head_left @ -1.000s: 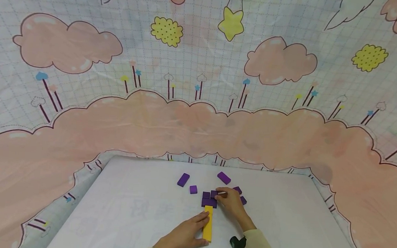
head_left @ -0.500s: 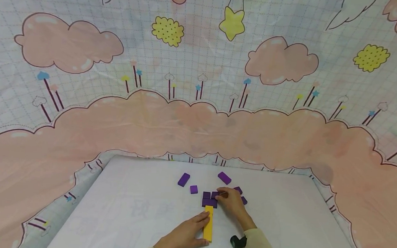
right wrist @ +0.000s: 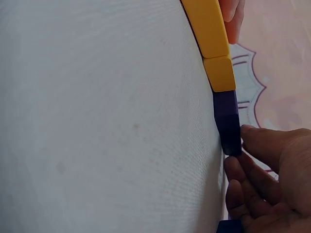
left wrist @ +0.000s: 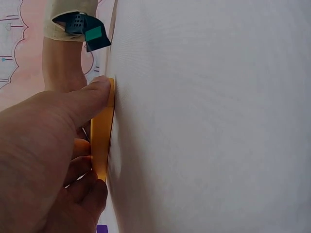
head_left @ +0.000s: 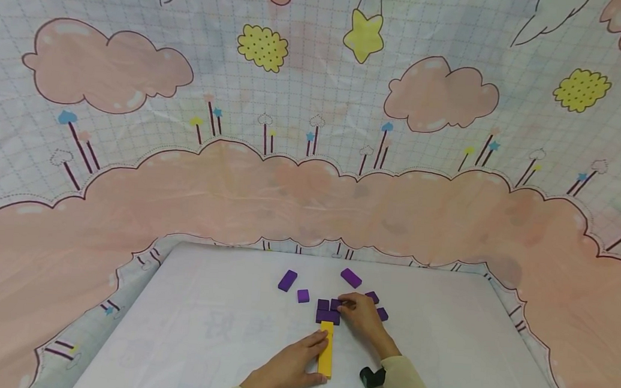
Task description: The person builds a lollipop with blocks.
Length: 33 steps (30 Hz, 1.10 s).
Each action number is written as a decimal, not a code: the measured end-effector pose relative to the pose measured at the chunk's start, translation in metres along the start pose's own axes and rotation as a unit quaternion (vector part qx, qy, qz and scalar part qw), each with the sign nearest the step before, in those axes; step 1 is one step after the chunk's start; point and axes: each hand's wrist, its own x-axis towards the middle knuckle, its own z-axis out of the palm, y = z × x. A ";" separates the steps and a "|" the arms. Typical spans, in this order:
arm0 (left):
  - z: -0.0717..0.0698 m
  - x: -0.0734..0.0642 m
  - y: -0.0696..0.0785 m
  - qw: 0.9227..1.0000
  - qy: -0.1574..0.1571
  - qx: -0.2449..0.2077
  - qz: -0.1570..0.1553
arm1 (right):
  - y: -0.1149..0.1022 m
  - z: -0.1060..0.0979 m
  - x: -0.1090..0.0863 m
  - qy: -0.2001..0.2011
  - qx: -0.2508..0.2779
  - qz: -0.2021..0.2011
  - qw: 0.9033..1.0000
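Purple block (head_left: 334,304) sits pinched between the fingers of the right hand (head_left: 363,315), barely shifted from a second ago; left hand (head_left: 290,363) grips the yellow bar (head_left: 326,359).

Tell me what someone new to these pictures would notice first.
Probably the yellow blocks, lined end to end on the white table, low in the head view, with the left hand holding them. Just beyond them sits a dark purple cluster, where the right hand pinches a small purple block. The cloud-printed backdrop, filling most of that view, may catch the eye too.
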 end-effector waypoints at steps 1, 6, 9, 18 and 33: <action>0.000 0.000 0.000 1.000 0.001 0.001 0.002 | 0.000 0.000 0.000 -0.002 -0.005 -0.004 1.000; 0.000 0.000 -0.001 1.000 0.002 0.002 0.004 | 0.001 0.001 0.003 -0.008 -0.016 -0.013 1.000; 0.000 0.000 0.000 1.000 -0.004 -0.005 -0.007 | 0.001 0.002 0.005 -0.009 -0.021 -0.017 1.000; 0.000 0.001 0.002 1.000 -0.014 -0.013 -0.025 | 0.001 0.003 0.004 -0.016 -0.016 -0.014 1.000; 0.000 -0.001 0.003 1.000 -0.007 -0.012 -0.019 | -0.005 -0.002 -0.002 0.010 0.005 0.005 1.000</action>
